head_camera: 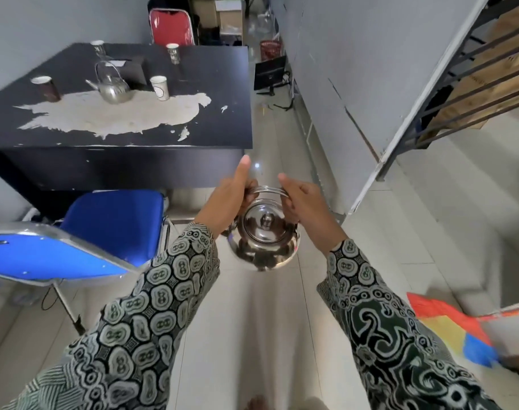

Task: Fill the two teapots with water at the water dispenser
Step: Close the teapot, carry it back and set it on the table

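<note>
A shiny steel teapot [263, 235] with its lid on hangs over the tiled floor in front of me. My left hand [229, 199] grips the left end of its wire handle, thumb pointing up. My right hand [303, 202] holds the right end of the same handle. A second steel teapot [112, 87] stands upright on the black table [193, 84] at the upper left, apart from both hands. No water dispenser is in view.
Several paper cups [160, 87] stand around the teapot on the table. A blue folding chair [116, 226] sits under the table's near edge, a red chair [171, 26] behind it. A grey wall and stair railing [459, 72] bound the narrow corridor on the right.
</note>
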`<state>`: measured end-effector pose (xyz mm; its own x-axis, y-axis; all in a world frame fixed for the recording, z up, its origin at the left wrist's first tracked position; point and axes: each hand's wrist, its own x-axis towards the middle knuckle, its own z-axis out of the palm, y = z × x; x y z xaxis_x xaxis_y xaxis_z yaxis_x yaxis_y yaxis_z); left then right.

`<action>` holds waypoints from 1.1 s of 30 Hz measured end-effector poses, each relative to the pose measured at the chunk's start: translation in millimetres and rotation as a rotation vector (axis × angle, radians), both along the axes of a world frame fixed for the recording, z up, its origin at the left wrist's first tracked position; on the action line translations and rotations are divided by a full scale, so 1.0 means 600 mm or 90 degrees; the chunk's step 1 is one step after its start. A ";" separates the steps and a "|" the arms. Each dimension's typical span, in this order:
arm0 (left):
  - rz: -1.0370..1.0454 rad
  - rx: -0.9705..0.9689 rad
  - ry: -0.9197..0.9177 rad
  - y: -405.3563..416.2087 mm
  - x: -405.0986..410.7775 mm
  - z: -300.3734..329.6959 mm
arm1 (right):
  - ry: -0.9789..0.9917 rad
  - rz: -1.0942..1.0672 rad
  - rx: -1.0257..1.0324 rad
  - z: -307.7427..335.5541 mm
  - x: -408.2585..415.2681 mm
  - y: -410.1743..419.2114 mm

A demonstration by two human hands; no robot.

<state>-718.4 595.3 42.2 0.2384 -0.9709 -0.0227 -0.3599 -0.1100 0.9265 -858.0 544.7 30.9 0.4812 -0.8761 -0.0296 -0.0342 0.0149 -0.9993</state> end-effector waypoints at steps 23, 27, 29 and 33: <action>0.115 -0.004 -0.032 -0.668 0.221 -0.008 | 0.016 0.215 0.050 -0.006 0.245 -0.736; 0.133 -0.019 -0.039 -0.800 0.282 -0.001 | 0.020 0.282 0.042 0.004 0.301 -0.875; 0.139 -0.022 -0.040 -0.849 0.308 0.002 | 0.027 0.316 0.039 0.009 0.327 -0.932; 0.150 -0.019 -0.039 -0.944 0.371 0.000 | 0.039 0.388 0.054 0.015 0.392 -1.040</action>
